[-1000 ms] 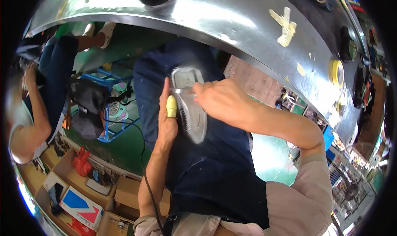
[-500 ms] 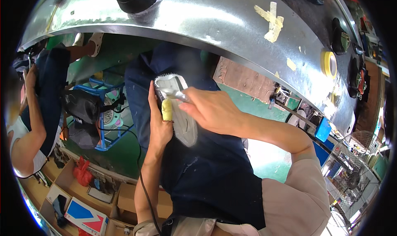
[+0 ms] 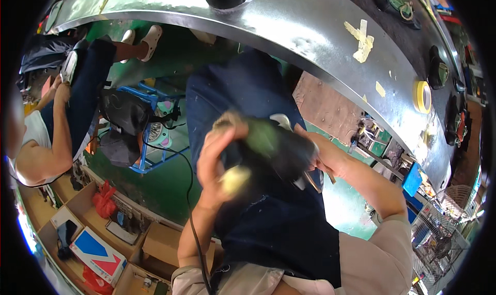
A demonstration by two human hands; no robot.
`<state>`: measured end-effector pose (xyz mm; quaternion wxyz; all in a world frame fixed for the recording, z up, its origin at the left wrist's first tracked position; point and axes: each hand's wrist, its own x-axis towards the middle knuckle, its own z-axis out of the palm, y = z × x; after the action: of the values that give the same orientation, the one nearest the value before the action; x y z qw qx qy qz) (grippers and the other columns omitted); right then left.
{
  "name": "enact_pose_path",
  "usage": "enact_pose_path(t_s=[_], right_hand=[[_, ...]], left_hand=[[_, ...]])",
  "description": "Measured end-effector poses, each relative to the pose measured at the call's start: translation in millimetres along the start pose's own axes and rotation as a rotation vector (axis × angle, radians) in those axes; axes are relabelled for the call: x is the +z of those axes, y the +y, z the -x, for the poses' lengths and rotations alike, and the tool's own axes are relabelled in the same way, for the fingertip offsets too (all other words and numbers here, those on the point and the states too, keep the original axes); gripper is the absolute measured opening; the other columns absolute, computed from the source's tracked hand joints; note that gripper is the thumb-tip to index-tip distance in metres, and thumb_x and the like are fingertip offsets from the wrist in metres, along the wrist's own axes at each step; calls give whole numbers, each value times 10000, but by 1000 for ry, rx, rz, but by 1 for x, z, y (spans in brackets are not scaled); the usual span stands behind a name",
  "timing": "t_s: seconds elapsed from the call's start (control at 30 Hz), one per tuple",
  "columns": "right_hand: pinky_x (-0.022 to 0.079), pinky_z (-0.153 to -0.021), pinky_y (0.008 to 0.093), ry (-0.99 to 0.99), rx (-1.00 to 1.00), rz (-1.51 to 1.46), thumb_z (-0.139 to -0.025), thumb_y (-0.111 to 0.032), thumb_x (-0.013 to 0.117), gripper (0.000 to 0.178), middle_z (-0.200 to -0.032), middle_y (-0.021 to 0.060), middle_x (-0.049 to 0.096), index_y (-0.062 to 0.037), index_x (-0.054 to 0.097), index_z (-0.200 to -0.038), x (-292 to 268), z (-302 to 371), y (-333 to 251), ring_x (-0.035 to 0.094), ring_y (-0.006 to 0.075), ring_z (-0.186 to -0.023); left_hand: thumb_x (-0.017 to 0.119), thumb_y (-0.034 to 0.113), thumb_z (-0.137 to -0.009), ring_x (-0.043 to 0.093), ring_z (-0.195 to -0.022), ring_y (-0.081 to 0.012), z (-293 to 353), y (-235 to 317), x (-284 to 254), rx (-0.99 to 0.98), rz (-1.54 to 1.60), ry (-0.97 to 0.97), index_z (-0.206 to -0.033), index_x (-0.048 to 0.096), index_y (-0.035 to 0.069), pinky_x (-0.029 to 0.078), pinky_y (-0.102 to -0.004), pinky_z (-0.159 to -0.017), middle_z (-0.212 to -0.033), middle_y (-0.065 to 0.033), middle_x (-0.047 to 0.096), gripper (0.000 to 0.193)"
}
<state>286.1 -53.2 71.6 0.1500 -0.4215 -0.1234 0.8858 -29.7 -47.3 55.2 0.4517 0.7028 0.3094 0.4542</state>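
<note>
A black and green shoe (image 3: 274, 146), smeared by motion, is held above my lap with its upper facing up. My left hand (image 3: 216, 158) is closed round its left end, and a yellow cover (image 3: 235, 180) sits on the thumb. At the shoe's other end is my right hand (image 3: 323, 153), its fingers bent in against it. Thin pieces, one brown (image 3: 330, 177) and one metallic, stick out below the right fingers; I cannot make out what tool they belong to. A pale curved piece (image 3: 281, 120) shows just behind the shoe, its kind unclear.
A metal workbench (image 3: 310, 41) curves across the far side, bearing shoes and a yellow tape roll (image 3: 422, 97). At left sits another person (image 3: 46, 150), near a blue-framed stool (image 3: 147, 163). A black cable (image 3: 191, 217) runs past my left arm. Boxes lie lower left; a fan (image 3: 439, 243) stands right.
The shoe has turned from grey sole up to upper up. My right hand has moved from over the sole to the shoe's right end. The whole view has shifted slightly.
</note>
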Motion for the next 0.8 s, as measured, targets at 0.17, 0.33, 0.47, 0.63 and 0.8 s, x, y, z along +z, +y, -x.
enact_pose_path(t_s=[0.17,0.33,0.47,0.63,0.8], right_hand=[[487,-753,255,329,-454,461,-1184,-289,517,351,-946,-1,610,-42,596,-1419,21,-13,-15,544,73,-794],[522,-789,284,91,-52,822,-1183,-319,497,406,-1049,22,694,-35,569,-1464,10,7,-23,631,96,-885],[579,-836,365,-64,7,563,-1172,-378,524,485,-1196,35,744,-54,538,-1532,4,-13,-11,695,143,-985],[570,-747,535,208,-502,1580,-1126,-208,553,225,-952,243,728,17,545,-1128,47,-34,-18,733,455,-906],[587,-681,513,225,-599,1762,-1012,-116,648,182,-913,222,731,38,580,-1080,31,-19,-31,747,420,-832]], left_hand=[[420,256,-1164,615,-1348,-261,-14,-31,44,-811,316,639,-1513,544,27,546,-445,-1102,-1482,-165,622,435],[408,554,-1173,658,-1297,-251,14,-87,69,-1065,773,575,-1532,564,40,514,-417,-1139,-1439,-127,681,646],[357,505,-1198,539,-1458,-238,16,-80,67,-844,629,437,-1714,335,88,430,-394,-1225,-1634,-120,527,663],[296,508,-1206,422,-1566,-255,10,-73,59,-838,538,316,-1760,209,107,344,-397,-1294,-1733,-129,388,690],[326,376,-1218,307,-1632,-255,6,-59,57,-731,457,220,-1759,166,54,244,-384,-1333,-1788,-144,292,649]])
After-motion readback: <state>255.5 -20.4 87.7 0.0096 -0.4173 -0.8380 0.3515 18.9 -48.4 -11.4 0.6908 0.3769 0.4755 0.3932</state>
